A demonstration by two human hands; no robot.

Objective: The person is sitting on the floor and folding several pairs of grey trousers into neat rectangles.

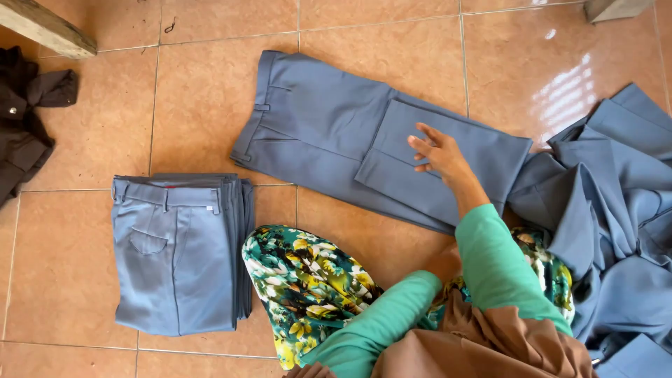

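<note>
While right hand [437, 154] presses smooth grey trousers [329, 133], fingers apart | folded stack [178, 252] near | left hand hidden

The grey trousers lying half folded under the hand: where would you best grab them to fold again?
Probably the waistband end of the half-folded trousers, coming from the left. The right hand rests flat on the doubled-back leg, pinning that end, while the waistband lies free, flat and stiff-edged on the tiled floor, away from the folded stack.

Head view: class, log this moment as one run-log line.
right hand: flat on half-folded grey trousers | left hand: hidden | folded trouser stack: left | unfolded pile: right
</note>
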